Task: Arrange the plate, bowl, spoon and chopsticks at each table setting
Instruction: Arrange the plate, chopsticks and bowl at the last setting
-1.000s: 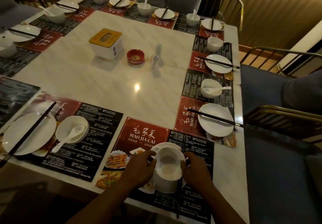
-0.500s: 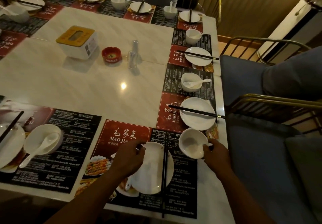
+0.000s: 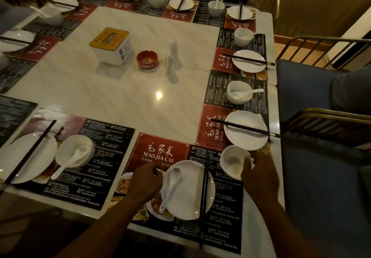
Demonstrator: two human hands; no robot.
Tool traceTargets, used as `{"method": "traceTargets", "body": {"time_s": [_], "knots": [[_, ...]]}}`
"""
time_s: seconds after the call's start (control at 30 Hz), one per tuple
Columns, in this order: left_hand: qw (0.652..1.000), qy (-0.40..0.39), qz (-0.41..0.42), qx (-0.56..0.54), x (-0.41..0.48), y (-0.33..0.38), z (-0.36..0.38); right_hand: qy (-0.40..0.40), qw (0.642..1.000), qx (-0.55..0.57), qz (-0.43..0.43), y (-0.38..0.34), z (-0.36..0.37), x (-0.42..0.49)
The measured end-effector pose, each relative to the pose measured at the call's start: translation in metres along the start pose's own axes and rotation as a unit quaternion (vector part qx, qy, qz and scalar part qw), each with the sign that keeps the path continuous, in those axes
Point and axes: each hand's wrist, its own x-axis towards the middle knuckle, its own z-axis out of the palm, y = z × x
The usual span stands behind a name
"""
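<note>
Near setting half laid; spoon and chopsticks loose on the plate.

The left hand is clenched on the plate, gripping the rim at 10 o'clock. The spoon lies loose on the plate with its handle past the rim at 7 o'clock, so it could be tipped off if the plate is dragged or tilted. The chopsticks lie across the plate's 3 o'clock side, with their ends overhanging far at 6 o'clock (a forearm nudge would likely roll them off). The bowl, at 2 o'clock of the plate, is clasped round its wall by the right hand; whether it is lifted or resting cannot be told. The neighbouring plate is just beside it at 12 o'clock, so a knock could be caused by a careless set-down.
</note>
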Motion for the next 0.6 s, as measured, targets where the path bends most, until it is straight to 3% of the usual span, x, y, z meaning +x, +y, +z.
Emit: {"method": "traceTargets", "body": {"time_s": [0.03, 0.1, 0.17, 0.23, 0.43, 0.6], "knots": [[1.000, -0.001, -0.005, -0.002, 0.001, -0.002, 0.000, -0.015, 0.999, 0.010, -0.043, -0.014, 0.003, -0.009], [1.000, -0.006, -0.013, 0.000, 0.003, -0.005, -0.002, -0.137, 0.986, 0.014, -0.090, -0.046, 0.020, -0.034], [1.000, -0.013, -0.016, -0.003, 0.005, -0.008, -0.003, -0.277, 0.957, 0.022, -0.082, -0.069, 0.049, -0.063], [1.000, -0.025, -0.013, -0.007, 0.007, -0.011, -0.006, -0.342, 0.937, 0.034, -0.062, -0.086, 0.079, -0.087], [0.999, -0.052, 0.008, 0.012, 0.013, -0.021, -0.009, -0.287, 0.956, 0.045, 0.039, -0.106, 0.120, -0.111], [0.996, -0.083, 0.041, 0.013, 0.015, -0.021, -0.010, -0.275, 0.948, 0.084, 0.139, -0.113, 0.120, -0.113]]}}
